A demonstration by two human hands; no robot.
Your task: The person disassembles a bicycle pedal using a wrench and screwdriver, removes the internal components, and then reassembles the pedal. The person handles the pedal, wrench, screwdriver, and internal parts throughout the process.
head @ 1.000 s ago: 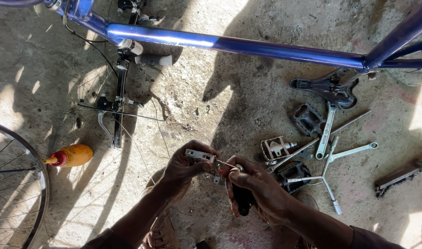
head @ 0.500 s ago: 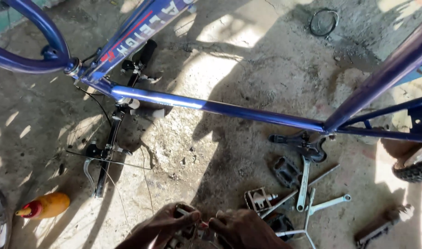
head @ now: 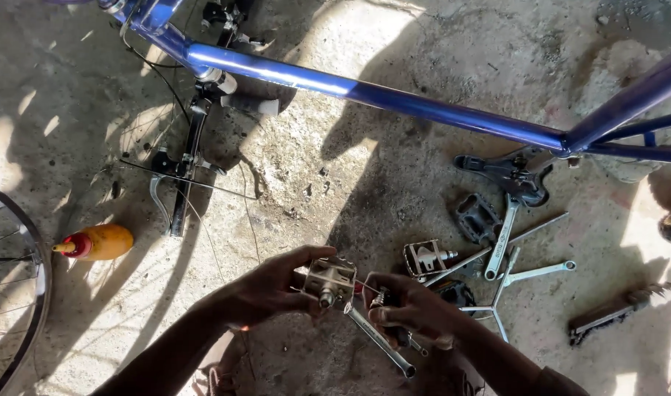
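Concrete floor (head: pixel 335 169), metal pedal (head: pixel 329 282) clamped in left hand (head: pixel 273 290) grip, right hand (head: pixel 408 312) clamping crank arm (head: pixel 379 341)

Bicycle repair spot, outdoor or open-fronted, work done at ground level. Rough, stained grey concrete floor (head: pixel 335 169) under dappled sunlight serves as workbench. Glossy blue tubular steel bicycle frame (head: pixel 394 99) spans upper part of view. Black handlebar with brake lever and loose cables (head: pixel 181 172) lies toward floor's left side. Spoked wheel with black tyre (head: pixel 16 293) at left edge. Orange plastic oil bottle with red nozzle (head: pixel 101 242) beside it. Metal pedals, spanners, three-way wrench (head: pixel 496 264) scattered toward right side.
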